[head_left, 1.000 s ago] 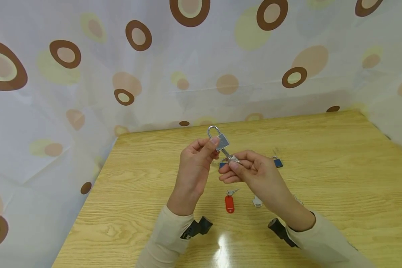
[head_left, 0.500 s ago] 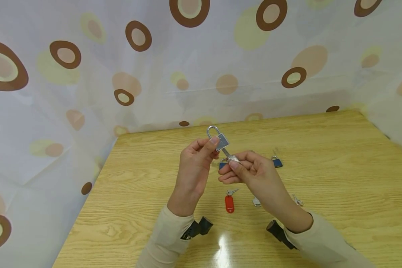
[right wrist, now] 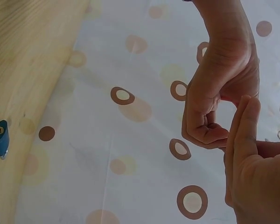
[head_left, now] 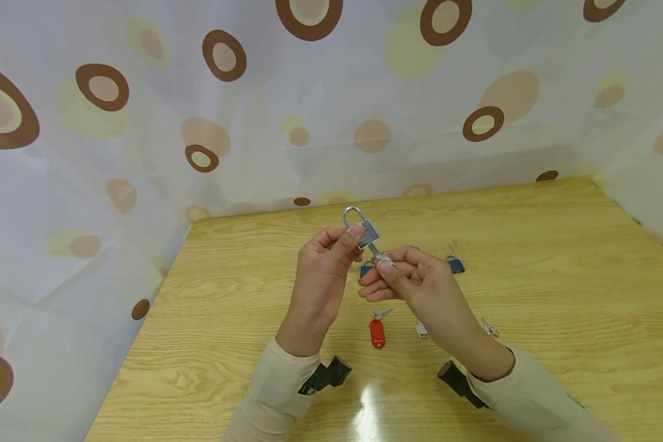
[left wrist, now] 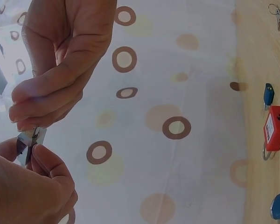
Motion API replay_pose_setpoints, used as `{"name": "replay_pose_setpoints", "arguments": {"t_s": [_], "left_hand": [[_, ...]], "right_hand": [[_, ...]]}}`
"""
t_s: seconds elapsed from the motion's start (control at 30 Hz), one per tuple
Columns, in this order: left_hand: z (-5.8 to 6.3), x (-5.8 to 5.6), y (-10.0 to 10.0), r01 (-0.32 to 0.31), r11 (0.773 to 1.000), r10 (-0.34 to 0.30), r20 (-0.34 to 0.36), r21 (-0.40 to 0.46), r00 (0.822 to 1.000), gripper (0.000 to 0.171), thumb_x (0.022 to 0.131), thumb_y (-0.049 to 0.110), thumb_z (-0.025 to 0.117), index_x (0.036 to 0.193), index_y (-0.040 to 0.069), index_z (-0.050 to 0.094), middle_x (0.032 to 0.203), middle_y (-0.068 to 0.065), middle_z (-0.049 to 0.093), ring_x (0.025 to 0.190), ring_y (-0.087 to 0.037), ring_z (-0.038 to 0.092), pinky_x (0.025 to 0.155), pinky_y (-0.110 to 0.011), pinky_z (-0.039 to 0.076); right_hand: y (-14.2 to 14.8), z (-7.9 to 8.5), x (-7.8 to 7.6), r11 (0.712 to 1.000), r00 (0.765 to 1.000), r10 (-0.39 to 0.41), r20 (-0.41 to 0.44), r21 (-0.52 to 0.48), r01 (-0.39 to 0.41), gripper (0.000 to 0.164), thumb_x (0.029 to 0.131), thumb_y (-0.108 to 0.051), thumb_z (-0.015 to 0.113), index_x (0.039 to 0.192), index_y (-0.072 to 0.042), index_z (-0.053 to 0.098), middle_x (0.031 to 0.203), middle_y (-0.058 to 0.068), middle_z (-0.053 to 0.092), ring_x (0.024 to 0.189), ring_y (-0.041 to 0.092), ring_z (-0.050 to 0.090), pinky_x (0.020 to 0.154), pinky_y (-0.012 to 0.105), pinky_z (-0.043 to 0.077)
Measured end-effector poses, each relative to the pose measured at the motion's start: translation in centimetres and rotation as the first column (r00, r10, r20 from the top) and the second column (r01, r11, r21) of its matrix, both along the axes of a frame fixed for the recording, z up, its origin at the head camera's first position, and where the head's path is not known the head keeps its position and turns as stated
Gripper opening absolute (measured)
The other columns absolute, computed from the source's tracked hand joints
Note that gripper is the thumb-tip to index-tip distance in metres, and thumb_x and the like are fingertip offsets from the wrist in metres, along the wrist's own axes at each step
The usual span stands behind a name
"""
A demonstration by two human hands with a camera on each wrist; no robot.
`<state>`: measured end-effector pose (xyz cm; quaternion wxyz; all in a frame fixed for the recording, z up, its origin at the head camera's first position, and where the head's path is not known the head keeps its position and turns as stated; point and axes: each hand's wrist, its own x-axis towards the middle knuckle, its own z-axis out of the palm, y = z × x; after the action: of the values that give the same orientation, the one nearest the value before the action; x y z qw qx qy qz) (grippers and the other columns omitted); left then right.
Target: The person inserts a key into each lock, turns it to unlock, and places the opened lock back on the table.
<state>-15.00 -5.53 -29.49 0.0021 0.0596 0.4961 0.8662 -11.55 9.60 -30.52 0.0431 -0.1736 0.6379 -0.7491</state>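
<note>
My left hand (head_left: 321, 279) holds a silver padlock (head_left: 369, 236) between thumb and fingers, shackle pointing up and to the left. With thumb and fingertips, my right hand (head_left: 422, 285) pinches the head of a silver key (head_left: 384, 258). Its blade runs into the padlock's lower end. The thumb covers one leg of the shackle, so I cannot tell whether it is locked. Both hands are raised above the table. In the left wrist view the fingers largely hide the padlock; in the right wrist view the right hand (right wrist: 252, 172) hides it.
Behind the hands lie a blue padlock (head_left: 366, 269), another blue padlock (head_left: 455, 264) and a red padlock (left wrist: 276, 128). Nearer are a key with a red tag (head_left: 377, 333), a partly hidden pale key (head_left: 422, 329) and small keys (head_left: 489, 328). A spotted cloth (head_left: 309, 123) bounds the wooden table.
Both hands keep their hold on the padlock and key with barely any movement. The head view has shifted slightly.
</note>
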Motion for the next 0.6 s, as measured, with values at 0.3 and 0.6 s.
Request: {"name": "replay_pose_setpoints", "arguments": {"t_s": [0.3, 0.6], "left_hand": [[-0.18, 0.05, 0.23, 0.018, 1.0, -0.018, -0.006, -0.001, 1.0, 0.015, 0.091, 0.003, 0.062, 0.077, 0.009, 0.062, 0.077, 0.0, 0.057, 0.07, -0.011, 0.053, 0.074, -0.024, 0.046], [-0.43, 0.14, 0.54, 0.051, 0.999, -0.051, -0.021, -0.009, 0.998, 0.015, 0.091, 0.004, 0.062, 0.077, 0.01, 0.063, 0.074, 0.0, 0.054, 0.072, -0.013, 0.051, 0.077, -0.025, 0.047]], "right_hand": [[-0.01, -0.11, -0.06, 1.0, 1.0, -0.012, -0.019, 0.012, 0.013, 0.028, 0.1, -0.014, 0.053, 0.111, 0.012, 0.051, 0.093, 0.015, 0.069, 0.082, 0.023, 0.071, 0.077, 0.036, 0.056], [-0.01, -0.14, -0.08, 0.999, 0.999, -0.028, -0.015, 0.024, 0.029, 0.03, 0.1, -0.014, 0.052, 0.113, 0.013, 0.05, 0.093, 0.013, 0.069, 0.08, 0.022, 0.071, 0.077, 0.035, 0.056]]}}
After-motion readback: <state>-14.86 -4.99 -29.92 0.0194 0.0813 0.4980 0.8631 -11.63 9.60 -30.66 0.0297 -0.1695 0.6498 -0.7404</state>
